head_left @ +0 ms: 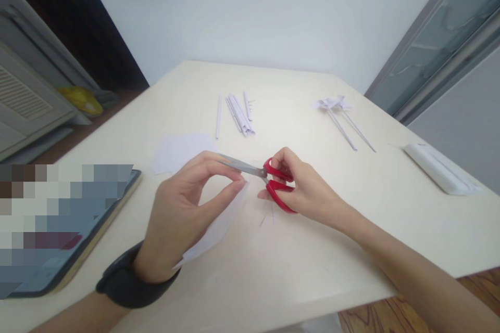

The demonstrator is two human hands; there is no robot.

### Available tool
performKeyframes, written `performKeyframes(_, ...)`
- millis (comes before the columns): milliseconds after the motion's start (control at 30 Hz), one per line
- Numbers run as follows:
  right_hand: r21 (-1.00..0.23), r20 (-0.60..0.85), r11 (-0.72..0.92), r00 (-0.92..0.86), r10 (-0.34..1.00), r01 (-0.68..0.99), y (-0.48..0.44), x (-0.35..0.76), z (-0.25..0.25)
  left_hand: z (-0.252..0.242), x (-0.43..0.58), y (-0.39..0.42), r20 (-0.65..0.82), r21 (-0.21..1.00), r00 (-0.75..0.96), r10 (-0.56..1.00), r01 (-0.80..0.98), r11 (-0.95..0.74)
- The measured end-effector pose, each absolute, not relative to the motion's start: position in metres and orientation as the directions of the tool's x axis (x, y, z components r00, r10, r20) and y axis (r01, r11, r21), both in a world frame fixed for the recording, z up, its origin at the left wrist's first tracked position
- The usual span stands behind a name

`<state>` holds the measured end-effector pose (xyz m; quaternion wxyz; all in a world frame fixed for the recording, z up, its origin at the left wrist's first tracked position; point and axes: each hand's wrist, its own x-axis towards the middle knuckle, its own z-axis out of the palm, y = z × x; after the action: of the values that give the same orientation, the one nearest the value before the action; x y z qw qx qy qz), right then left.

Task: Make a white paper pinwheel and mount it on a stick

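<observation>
My left hand (187,208), with a black band on its wrist, pinches a corner of a white paper sheet (219,229) between thumb and forefinger. The sheet hangs down below the fingers, partly hidden by the hand. My right hand (300,182) has its fingers in the red handles of a pair of scissors (250,167). Their blades point left, close to the left fingertips and over the forefinger. Thin paper slivers (273,212) lie on the table below the scissors.
Rolled paper sticks (236,114) and a flat paper sheet (182,151) lie beyond my hands on the white table (289,93). Two paper pinwheels (332,105) and a white packet (439,169) are at the right. A tablet (97,223) is at the left edge.
</observation>
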<state>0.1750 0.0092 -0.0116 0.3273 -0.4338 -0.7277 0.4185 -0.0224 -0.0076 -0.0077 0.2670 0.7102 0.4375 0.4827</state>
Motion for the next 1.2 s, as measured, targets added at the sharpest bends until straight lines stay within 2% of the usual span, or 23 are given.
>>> performKeyframes(133,-0.919,0.097,0.262,-0.473,0.875,0.295,0.006,0.172,-0.016,-0.009,-0.022,-0.008,0.456,0.796,0.165,0.874,0.364,-0.484)
performKeyframes(267,-0.952,0.021,0.178,-0.528,0.849,0.248,0.001,0.174,-0.016,-0.010,-0.022,-0.007,0.467,0.787,0.175,0.867,0.365,-0.498)
performKeyframes(433,-0.900,-0.012,0.216,-0.516,0.857,0.380,-0.001,0.176,-0.011,-0.009,-0.020,-0.006,0.469,0.791,0.196,0.861,0.341,-0.508)
performKeyframes(733,-0.821,0.171,0.383,-0.457,0.873,0.424,0.000,0.169,-0.009,-0.009,-0.022,-0.006,0.489,0.812,0.206,0.848,0.249,-0.528)
performKeyframes(1033,-0.743,0.290,0.490,-0.440,0.850,0.456,0.000,0.167,-0.014,-0.005,-0.023,-0.008,0.376,0.881,0.145,0.915,0.250,-0.401)
performKeyframes(1200,-0.685,0.343,0.538,-0.434,0.833,0.492,0.000,0.169,-0.015,-0.006,-0.023,-0.010,0.394,0.864,0.122,0.911,0.288,-0.412)
